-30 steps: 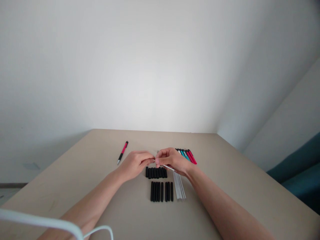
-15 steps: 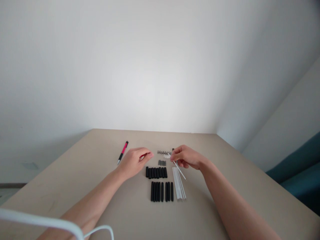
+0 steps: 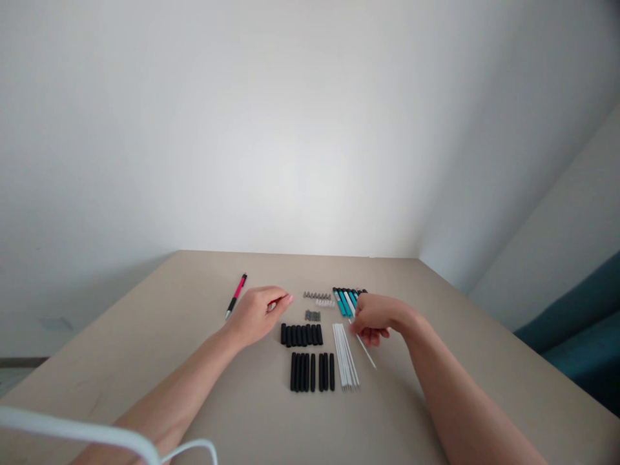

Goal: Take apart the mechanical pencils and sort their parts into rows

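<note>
My right hand (image 3: 375,318) pinches a white pen refill (image 3: 367,352), which slants down toward the tabletop just right of a row of white refills (image 3: 345,358). Blue-green pen barrels (image 3: 342,302) with dark ends lie behind that hand, partly covered by it. My left hand (image 3: 264,313) has thumb and fingers drawn together; anything inside them is hidden. Beside it are two rows of black tubes, an upper row (image 3: 301,335) and a lower row (image 3: 312,372). Small springs (image 3: 312,316), clear pieces (image 3: 325,303) and silvery cone-shaped pieces (image 3: 317,296) lie between my hands.
A red and black pen (image 3: 236,296) lies left of my left hand on the beige table (image 3: 194,290). The table's far edge meets a pale wall. A white curved bar (image 3: 82,431) crosses the lower left corner, and a teal curtain (image 3: 576,329) hangs at right.
My right hand has moved right and toward me with the refill, uncovering the blue-green barrels. My left hand has stayed almost in place.
</note>
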`<state>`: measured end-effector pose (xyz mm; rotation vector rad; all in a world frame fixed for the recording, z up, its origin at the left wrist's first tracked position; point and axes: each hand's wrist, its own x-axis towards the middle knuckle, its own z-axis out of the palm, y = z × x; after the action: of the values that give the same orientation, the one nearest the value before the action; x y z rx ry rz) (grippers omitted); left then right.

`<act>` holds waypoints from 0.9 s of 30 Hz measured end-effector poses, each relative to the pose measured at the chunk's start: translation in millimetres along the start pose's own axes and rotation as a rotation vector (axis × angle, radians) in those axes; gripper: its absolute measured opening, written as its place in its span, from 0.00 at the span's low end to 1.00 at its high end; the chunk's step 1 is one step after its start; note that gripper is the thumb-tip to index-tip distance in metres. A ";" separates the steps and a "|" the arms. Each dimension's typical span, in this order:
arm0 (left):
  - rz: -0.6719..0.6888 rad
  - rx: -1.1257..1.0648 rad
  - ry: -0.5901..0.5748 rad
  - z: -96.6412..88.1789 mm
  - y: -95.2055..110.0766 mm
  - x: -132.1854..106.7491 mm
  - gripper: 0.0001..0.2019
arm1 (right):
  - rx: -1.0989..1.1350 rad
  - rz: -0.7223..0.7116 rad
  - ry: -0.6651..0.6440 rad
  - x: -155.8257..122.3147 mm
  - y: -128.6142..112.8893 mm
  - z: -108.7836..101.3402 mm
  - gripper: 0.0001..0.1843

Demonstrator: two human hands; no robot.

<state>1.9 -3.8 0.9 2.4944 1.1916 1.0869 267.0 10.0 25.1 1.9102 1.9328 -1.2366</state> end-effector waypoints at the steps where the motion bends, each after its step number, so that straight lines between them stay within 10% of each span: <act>1: -0.003 0.001 -0.002 -0.1 -0.2 -0.1 0.17 | -0.013 0.001 -0.006 -0.2 -0.3 0.0 0.11; 27: -0.034 0.020 -0.024 -0.1 -1.8 -0.6 0.17 | -0.049 -0.079 -0.158 -1.9 -8.7 5.0 0.07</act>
<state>0.5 -3.0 -0.1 2.4846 1.2396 1.0394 257.5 6.7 26.9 1.6725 1.9548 -1.3054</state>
